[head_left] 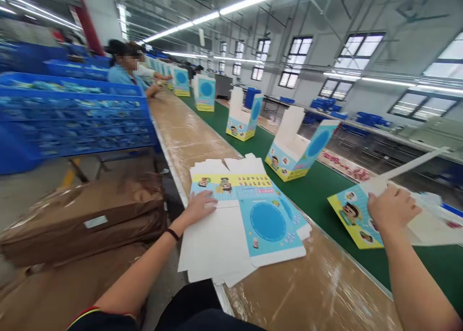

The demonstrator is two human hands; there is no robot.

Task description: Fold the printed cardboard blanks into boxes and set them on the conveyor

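My left hand [198,209] lies with fingers stretched over a stack of flat cardboard box blanks [224,239] in front of me. The top blank is white, with blue and yellow printed panels and a big blue circle. On the right, my right hand [392,208] is closed over the upper edge of an open-topped cardboard box [352,215], printed with cartoon figures, on the green conveyor belt. Part of that box is hidden by my hand and forearm. Beyond it, another half-open printed carton [289,162] stands upright on the belt.
More cartons stand along the green belt [311,191], which runs beside a brown-topped table [181,128]. At left are a blue crate [72,123] of blue packets and brown wrapped bundles [90,215]. Co-workers [126,73] sit farther up the line.
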